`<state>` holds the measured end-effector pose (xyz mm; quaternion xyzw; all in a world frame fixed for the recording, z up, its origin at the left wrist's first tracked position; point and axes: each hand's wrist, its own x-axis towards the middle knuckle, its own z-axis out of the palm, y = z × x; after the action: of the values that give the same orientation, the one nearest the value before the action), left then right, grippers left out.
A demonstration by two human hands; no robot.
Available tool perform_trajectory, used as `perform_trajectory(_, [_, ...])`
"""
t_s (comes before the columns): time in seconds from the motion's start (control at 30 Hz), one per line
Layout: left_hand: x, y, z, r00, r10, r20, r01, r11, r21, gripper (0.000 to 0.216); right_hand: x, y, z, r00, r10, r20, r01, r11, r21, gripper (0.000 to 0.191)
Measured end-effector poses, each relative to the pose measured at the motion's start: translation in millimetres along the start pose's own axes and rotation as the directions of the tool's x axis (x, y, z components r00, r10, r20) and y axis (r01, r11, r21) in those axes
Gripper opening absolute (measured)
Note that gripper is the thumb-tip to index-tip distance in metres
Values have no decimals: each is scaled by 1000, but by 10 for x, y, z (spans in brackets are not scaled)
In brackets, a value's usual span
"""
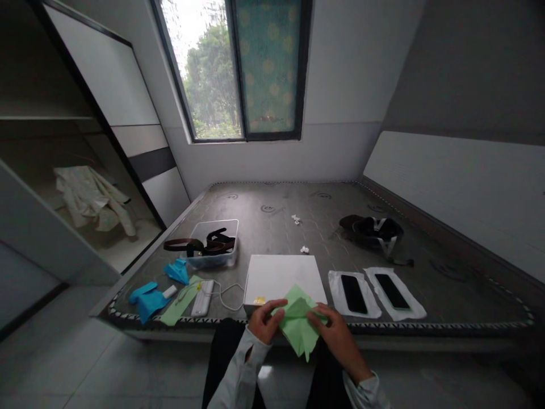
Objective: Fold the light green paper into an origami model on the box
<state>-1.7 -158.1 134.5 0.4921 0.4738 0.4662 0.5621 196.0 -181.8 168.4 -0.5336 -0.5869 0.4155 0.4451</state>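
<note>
A light green sheet of folded paper [298,324] is held between my two hands, just over the front edge of a white box [281,275]. Pinching its left side is my left hand [264,322], thumb and fingers closed on the paper. My right hand [334,332] grips the opposite side the same way. Creases run through the paper, and its lower end comes to points. The box lies flat on the mattress and has a small yellow label on its front left corner.
On the mattress [272,227], a clear plastic bin [213,260] with belts, blue paper pieces [149,301], a green strip [181,304] and a white power strip [202,298] lie left. Two phones [353,294] [392,291] on white wrapping and a dark cap [372,230] lie right. White scraps [304,250] sit behind the box.
</note>
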Motion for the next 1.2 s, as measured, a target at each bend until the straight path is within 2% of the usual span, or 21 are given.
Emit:
perform_trajectory(0.1, [-29, 39, 19, 999, 35, -4, -35, 999, 18, 70, 11, -26, 13, 999, 37, -35, -36, 999, 21, 44])
perform_trajectory(0.27, [-33, 139, 82, 988, -61, -145, 57, 998, -26, 56, 35, -19, 60, 978, 124, -171, -114, 991, 66, 48])
perform_trajectory(0.33, [-33, 180, 110, 981, -77, -180, 62, 995, -84, 55, 36, -19, 92, 973, 156, -173, -123, 975, 187, 59])
perform_trajectory(0.43, [-39, 219, 149, 971, -73, -229, 35, 985, -166, 60, 23, -37, 157, 966, 228, -123, -156, 890, 428, 79])
perform_trajectory(0.53, [-41, 212, 184, 965, -47, -260, -5, 981, -195, 61, 1, -53, 237, 965, 251, -76, -168, 814, 557, 75])
perform_trajectory(0.63, [-35, 155, 190, 970, 5, -244, -49, 983, -175, 56, -10, -45, 303, 957, 285, -48, -216, 817, 534, 58])
perform_trajectory(0.7, [-37, 101, 164, 980, 42, -192, -68, 989, -129, 50, -6, -39, 319, 948, 312, -59, -241, 830, 503, 51])
perform_trajectory(0.83, [-69, 29, 53, 991, 137, 6, -137, 990, 26, 41, 11, -51, 278, 931, 352, -99, -254, 817, 518, 53])
perform_trajectory(0.97, [-71, 56, -45, 956, 247, 159, -278, 936, 215, 45, 30, -54, 207, 931, 350, -105, -254, 827, 501, 52])
perform_trajectory(1.07, [-29, 81, -61, 960, 242, 142, -276, 904, 328, 31, 42, -52, 181, 930, 350, -107, -269, 851, 451, 52])
perform_trajectory(1.13, [-2, 75, -49, 982, 177, 66, -189, 909, 372, 25, 46, -54, 178, 931, 343, -125, -270, 877, 398, 52])
perform_trajectory(1.2, [13, 53, -32, 993, 119, 18, -117, 924, 365, 30, 47, -56, 179, 936, 319, -146, -255, 904, 344, 50])
